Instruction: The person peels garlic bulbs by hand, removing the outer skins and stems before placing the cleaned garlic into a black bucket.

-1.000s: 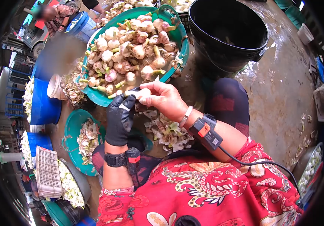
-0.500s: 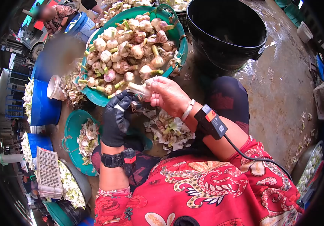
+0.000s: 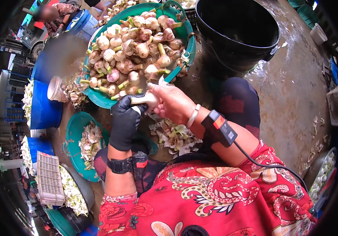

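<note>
A pale garlic bulb [image 3: 147,100] is held between my two hands, its thick stem pointing left. My left hand [image 3: 125,120], in a black glove, is closed around the stem side. My bare right hand [image 3: 173,103] grips the bulb's other side with bent fingers, and a piece of white skin stands up by its fingertips. Just beyond my hands, a green basin [image 3: 96,98] holds many unpeeled garlic bulbs [image 3: 142,50] with cut stems. Loose garlic skins [image 3: 175,135] lie in a heap below my hands.
A black bucket [image 3: 231,65] stands beyond my right knee. At left are a smaller green basin [image 3: 74,135] with skins, blue tubs [image 3: 45,106] of peeled garlic and a plastic crate [image 3: 50,177]. Another person [image 3: 61,15] is at the far left. The floor [image 3: 290,102] looks wet.
My left hand has risen and now closes on the bulb's stem side. The bulb shows a smoother, whiter surface. My right hand has turned slightly and stays on the bulb.
</note>
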{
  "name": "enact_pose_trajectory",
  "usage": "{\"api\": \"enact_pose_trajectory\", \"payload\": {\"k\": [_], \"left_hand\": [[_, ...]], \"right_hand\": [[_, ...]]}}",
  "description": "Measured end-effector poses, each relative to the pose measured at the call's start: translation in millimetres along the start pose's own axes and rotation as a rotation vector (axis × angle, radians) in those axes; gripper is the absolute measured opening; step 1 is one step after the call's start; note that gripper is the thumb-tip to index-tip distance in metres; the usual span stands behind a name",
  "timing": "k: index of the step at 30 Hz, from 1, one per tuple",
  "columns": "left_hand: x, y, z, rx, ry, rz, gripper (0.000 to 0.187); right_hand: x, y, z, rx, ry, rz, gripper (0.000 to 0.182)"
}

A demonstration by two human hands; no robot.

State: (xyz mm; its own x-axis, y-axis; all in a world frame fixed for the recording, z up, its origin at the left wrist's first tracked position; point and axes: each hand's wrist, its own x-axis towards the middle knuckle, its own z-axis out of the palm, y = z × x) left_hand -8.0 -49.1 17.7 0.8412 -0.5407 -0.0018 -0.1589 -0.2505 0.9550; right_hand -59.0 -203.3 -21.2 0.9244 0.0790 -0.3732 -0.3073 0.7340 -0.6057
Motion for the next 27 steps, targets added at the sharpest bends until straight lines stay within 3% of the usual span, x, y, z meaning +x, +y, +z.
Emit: {"api": "enact_pose_trajectory", "payload": {"k": [2,4,6,8,10,12,14,16,18,19,20,21,23,24,27], "left_hand": [[0.5,3.5,-0.7,0.085,-0.012,-0.005,0.02],[1.5,2.4,0.3,0.17,-0.028,-0.006,0.021],[1.4,-4.5,2.0,-0.068,0.031,-0.036,0.02],[1.2,-9.0,-1.0,-0.093,0.039,-0.013,0.022],[0.6,-12.4,-6.5,-0.12,0.048,0.0,0.023],[5.3,-13.7,-14.2,0.412,-0.035,0.267,0.027],[7.3,-9.3,-19.8,0.588,-0.063,0.288,0.024],[7.7,-3.9,-19.9,0.769,-0.091,0.313,0.022],[5.1,-1.3,-13.9,0.468,-0.099,0.265,0.022],[3.3,0.0,-13.2,0.469,-0.099,0.267,0.022],[0.8,1.0,-12.3,0.142,0.037,0.05,0.024],[-2.6,1.1,-11.3,-0.188,0.168,-0.167,0.029],[-13.8,-14.9,-11.1,-0.268,0.134,-0.179,0.03],[-16.2,-12.9,-8.2,-0.349,0.106,-0.197,0.031],[-20.3,-3.3,8.4,-0.502,0.14,-0.151,0.03]], "right_hand": [[-1.9,-3.6,-2.6,0.113,0.017,0.169,0.034],[-5.7,-6.3,-3.8,0.111,-0.003,0.117,0.033],[-8.1,-7.7,-2.5,0.108,-0.025,0.062,0.032],[-10.7,-4.5,-0.2,-0.437,-0.104,-0.347,0.034],[-8.3,5.2,-3.9,-0.841,-0.012,-0.719,0.034],[-5.3,6.5,-5.4,-0.808,-0.007,-0.613,0.024],[-9.5,-5.7,-9.5,-0.524,-0.229,-0.117,0.024],[-18.6,-16.5,-9.1,-0.451,-0.32,-0.003,0.032],[-14.9,-17.5,-12.1,-0.264,-0.433,0.171,0.036],[-14.0,-11.8,-13.8,-0.112,-0.43,0.063,0.033],[-11.0,-10.0,-14.4,-0.115,-0.43,0.058,0.033],[-7.4,-8.3,-13.3,-0.255,-0.304,-0.075,0.031],[-5.6,-7.0,-7.4,-0.712,-0.027,-0.38,0.031],[-2.2,-1.0,-4.6,-0.879,0.041,-0.657,0.033],[-6.1,3.9,-2.7,-1.129,0.029,-0.81,0.049]]}}
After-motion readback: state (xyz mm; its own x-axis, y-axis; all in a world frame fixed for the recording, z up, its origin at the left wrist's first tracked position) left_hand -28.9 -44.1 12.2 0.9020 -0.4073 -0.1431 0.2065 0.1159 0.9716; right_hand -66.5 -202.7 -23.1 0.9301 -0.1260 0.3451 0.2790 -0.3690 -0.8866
